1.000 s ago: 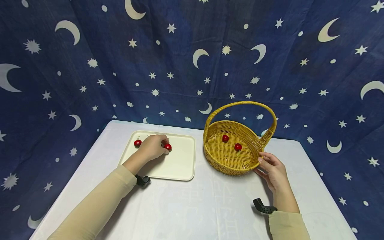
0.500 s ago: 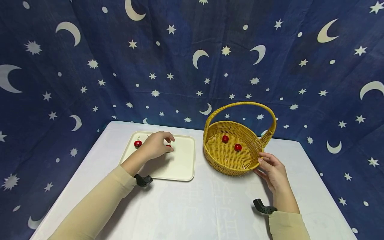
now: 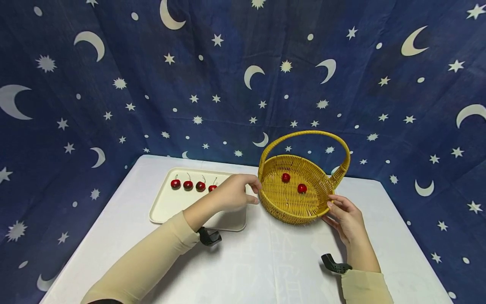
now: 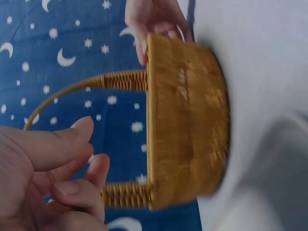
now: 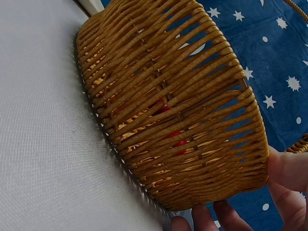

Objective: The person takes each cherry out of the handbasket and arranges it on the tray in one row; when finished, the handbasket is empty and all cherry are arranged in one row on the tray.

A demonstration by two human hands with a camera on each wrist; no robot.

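My left hand (image 3: 233, 192) hovers over the right side of the cream tray (image 3: 167, 207), its fingertips close to the wicker basket's left wall. Thumb and fingers are loosely bent and apart, with nothing between them in the left wrist view. Several red cherries with stems (image 3: 187, 185) form a row along the tray's back; the forearm and hand partly cover the rightmost one. Two more cherries (image 3: 286, 177) lie inside the yellow wicker basket (image 3: 288, 216). At the basket's right rim my right hand (image 3: 347, 219) grips the edge, thumb on top and fingers beneath.
The basket's tall arched handle (image 3: 305, 133) rises above it. A white cloth (image 3: 258, 270) covers the table, and a dark blue curtain (image 3: 228, 84) with moons and stars hangs right behind the table's back edge.
My left hand has left the rightmost cherry in the tray's row and moved right, toward the basket. More of the cherries in the row now show. The right hand keeps its grip.
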